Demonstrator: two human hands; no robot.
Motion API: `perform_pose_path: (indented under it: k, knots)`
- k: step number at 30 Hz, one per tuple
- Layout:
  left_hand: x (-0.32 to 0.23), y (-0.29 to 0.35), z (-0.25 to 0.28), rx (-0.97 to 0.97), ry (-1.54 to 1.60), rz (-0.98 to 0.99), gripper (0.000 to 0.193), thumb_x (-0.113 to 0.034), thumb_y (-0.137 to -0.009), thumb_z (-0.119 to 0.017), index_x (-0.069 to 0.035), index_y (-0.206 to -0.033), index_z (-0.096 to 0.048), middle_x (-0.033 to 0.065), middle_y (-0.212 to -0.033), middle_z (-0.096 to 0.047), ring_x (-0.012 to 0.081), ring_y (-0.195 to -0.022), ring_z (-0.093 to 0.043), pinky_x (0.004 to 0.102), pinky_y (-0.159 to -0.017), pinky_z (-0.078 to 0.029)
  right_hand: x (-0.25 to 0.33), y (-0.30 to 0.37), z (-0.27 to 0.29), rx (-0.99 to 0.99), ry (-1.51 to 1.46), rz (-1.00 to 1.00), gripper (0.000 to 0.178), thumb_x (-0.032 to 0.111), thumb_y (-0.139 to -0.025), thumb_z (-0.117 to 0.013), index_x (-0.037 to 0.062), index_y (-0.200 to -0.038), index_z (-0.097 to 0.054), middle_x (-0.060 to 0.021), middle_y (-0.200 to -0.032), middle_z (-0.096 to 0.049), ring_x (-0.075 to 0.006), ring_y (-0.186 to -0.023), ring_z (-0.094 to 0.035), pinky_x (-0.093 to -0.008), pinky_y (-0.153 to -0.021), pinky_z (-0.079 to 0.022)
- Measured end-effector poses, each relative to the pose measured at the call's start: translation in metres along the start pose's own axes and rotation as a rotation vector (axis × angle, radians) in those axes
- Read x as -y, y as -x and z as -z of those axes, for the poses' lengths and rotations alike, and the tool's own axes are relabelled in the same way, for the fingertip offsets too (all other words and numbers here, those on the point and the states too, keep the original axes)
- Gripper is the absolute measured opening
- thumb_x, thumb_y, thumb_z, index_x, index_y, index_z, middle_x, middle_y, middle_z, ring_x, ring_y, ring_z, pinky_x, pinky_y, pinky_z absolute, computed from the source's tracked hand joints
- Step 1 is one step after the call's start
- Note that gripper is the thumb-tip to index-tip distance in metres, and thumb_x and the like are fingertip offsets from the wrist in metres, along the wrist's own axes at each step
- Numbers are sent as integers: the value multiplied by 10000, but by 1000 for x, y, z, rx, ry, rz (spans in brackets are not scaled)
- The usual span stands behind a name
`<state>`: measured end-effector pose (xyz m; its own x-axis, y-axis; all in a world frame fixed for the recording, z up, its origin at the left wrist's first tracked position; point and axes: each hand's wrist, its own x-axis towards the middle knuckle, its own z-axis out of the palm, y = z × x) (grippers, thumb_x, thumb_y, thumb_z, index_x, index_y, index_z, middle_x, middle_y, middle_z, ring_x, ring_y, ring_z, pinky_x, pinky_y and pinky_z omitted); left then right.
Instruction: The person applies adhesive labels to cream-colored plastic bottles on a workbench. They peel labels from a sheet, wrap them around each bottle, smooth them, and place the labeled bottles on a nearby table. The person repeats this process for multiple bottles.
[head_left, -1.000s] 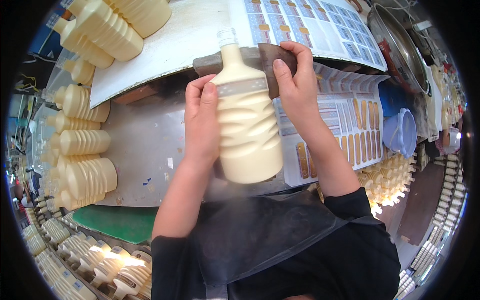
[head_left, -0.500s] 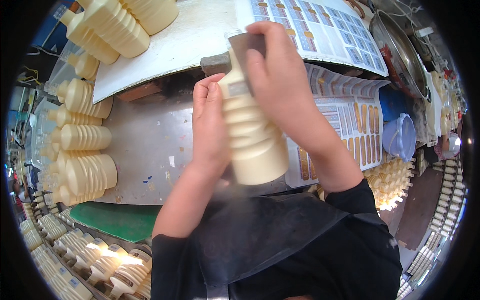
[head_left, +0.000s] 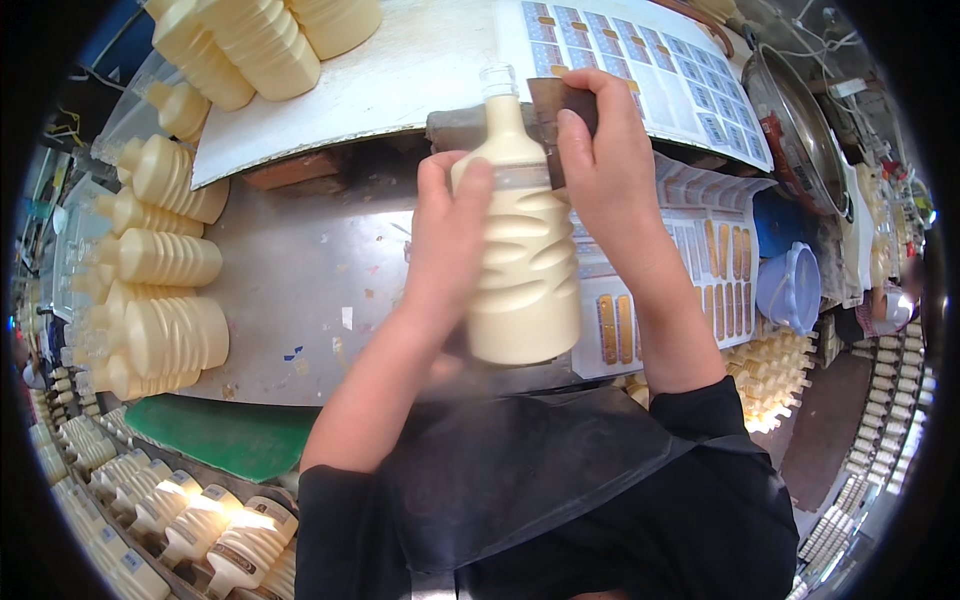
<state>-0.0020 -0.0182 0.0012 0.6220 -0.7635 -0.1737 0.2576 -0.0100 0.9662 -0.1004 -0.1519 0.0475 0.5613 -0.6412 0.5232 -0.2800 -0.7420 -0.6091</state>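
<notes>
My left hand point(head_left: 447, 225) is closed around the left shoulder of a cream-coloured bottle point(head_left: 525, 300) with a rippled body and a clear threaded neck. The bottle stands nearly upright in view, its base toward me. A greyish label strip point(head_left: 520, 177) lies across its shoulder. In my right hand point(head_left: 612, 150) a dark brown flat piece point(head_left: 550, 105), like a scraper, is pinched between thumb and fingers. Its lower end is beside the bottle's right shoulder; whether it touches cannot be made out. Behind the bottle neck lies a grey block point(head_left: 455, 128).
Cream bottles point(head_left: 175, 335) line the metal table's point(head_left: 300, 260) left edge; more stand on the white board point(head_left: 420, 60). Sticker sheets point(head_left: 640, 50) lie at the back and right point(head_left: 735, 250). Beyond are a lilac bucket point(head_left: 790, 290), a metal basin point(head_left: 795, 120) and a green panel point(head_left: 210, 440).
My right hand has moved right and slightly down with the dark flat piece, away from the bottle's neck. The bottle has shifted right and turned more upright, its label strip now more visible.
</notes>
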Motion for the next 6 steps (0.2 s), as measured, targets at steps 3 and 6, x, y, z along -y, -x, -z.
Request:
perform_pose_path:
  k: [3, 6]
  knots:
    - [3, -1, 1, 21, 64, -10, 472, -456, -1084, -512, -44, -1311, -473, 99, -1170, -608, 148, -1057, -586, 322, -950, -503, -26, 11, -3, -33, -91, -67, 338, 103, -979, -559, -6, -1297, -525, -218, -1276, -601, -382, -1160, -615, -443, -1016, -481]
    - [5, -1, 0, 15, 106, -14, 390, -408, -1125, -452, -64, -1305, -488, 80, -1180, -615, 134, -1080, -594, 320, -971, -503, -42, 20, -8, -66, -156, -106, 348, 111, -985, -569, -6, -1309, -522, -212, -1278, -604, -368, -1197, -602, -453, -1050, -460]
